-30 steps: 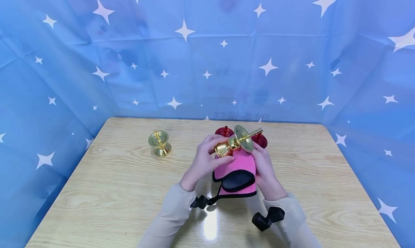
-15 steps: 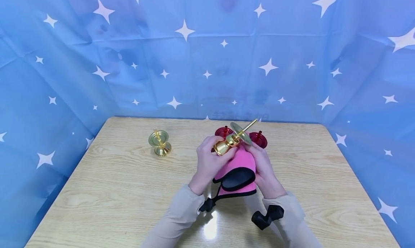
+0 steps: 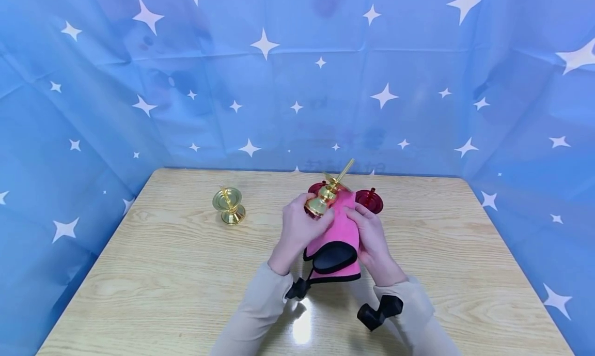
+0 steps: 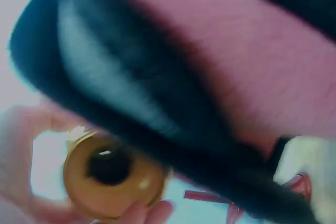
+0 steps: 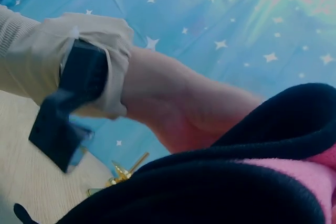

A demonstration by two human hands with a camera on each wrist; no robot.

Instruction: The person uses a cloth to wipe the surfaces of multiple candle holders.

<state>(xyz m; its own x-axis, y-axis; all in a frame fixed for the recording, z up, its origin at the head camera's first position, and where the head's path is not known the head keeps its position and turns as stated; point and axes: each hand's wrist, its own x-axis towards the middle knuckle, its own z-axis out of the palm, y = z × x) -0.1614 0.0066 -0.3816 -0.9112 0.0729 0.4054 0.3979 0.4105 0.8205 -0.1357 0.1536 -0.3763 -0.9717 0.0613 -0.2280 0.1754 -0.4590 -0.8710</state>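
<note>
My left hand [image 3: 299, 224] grips a shiny gold candle holder [image 3: 327, 191] round its base, the stem and dish tilted up to the right. The round underside of that candle holder [image 4: 144, 182] faces the left wrist camera. My right hand [image 3: 372, 240] holds a pink cloth [image 3: 343, 222] with black edging, its upper part against the candle holder's right side. The cloth hangs folded, with a dark grey inside showing at its lower end. In the right wrist view the black edging [image 5: 210, 192] hides the fingers, while the other arm's sleeve [image 5: 94, 30] appears behind.
A second gold candle holder [image 3: 232, 207] stands upright at the left of the wooden table [image 3: 153, 263]. Two red candle holders stand behind my hands, one [image 3: 369, 201] on the right and one [image 3: 318, 186] partly covered. A starry blue curtain [image 3: 297, 87] hangs behind.
The gold candle holder has turned in my left hand from leaning right to standing steeper. My right hand and the pink cloth have shifted slightly left, uncovering more of the right red candle holder.
</note>
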